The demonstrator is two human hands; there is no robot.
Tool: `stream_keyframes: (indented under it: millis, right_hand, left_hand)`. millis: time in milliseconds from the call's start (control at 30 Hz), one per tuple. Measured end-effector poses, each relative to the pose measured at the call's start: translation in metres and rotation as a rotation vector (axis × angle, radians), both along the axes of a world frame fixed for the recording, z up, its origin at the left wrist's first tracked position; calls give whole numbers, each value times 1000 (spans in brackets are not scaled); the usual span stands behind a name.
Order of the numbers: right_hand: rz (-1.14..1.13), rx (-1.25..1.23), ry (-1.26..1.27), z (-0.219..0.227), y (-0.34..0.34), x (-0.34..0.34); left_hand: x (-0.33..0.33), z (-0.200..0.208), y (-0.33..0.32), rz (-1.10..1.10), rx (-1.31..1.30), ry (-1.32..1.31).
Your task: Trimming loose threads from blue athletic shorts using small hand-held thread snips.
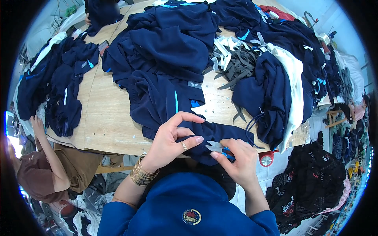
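Note:
A navy garment (153,104) with light blue trim lies in front of me, its lower part hanging over the table's near edge. My left hand (171,135) pinches a fold of it between the thumb and curled fingers, with the index finger raised. My right hand (241,159) is closed around small blue-handled thread snips (214,146). Their metal blades point left at the fabric, slightly apart, just right of my left thumb. Whether a thread lies between the blades is too small to see.
More navy garments (169,43) are heaped beyond, with others (271,90) at the right. Grey and white strips (238,59) lie between them on the wooden table (106,114). A co-worker's arm (51,149) reaches in from the left. Black clothes (311,181) lie low at the right.

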State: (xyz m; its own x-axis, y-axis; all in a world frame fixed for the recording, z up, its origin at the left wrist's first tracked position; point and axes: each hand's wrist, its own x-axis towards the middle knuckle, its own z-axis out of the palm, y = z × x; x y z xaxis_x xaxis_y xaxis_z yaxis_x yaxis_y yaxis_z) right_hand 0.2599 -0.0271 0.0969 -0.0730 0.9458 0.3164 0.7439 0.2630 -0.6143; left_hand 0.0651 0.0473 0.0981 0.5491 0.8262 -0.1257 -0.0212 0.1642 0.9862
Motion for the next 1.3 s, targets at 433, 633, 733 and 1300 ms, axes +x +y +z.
stream_keyframes:
  millis: [433, 633, 733, 1300]
  right_hand:
    - [-94, 66, -31, -2, -8, -10]
    - [-157, 108, -35, -6, -8, -14]
    - [-155, 124, -59, -6, -7, -15]
    - [-254, 91, 10, -5, -6, -11]
  left_hand:
    - [8, -3, -9, 143, -94, -127]
    - [13, -2, -15, 160, -92, -176]
    - [12, -3, -16, 163, -84, -161]
    - [9, -4, -17, 159, -60, -146]
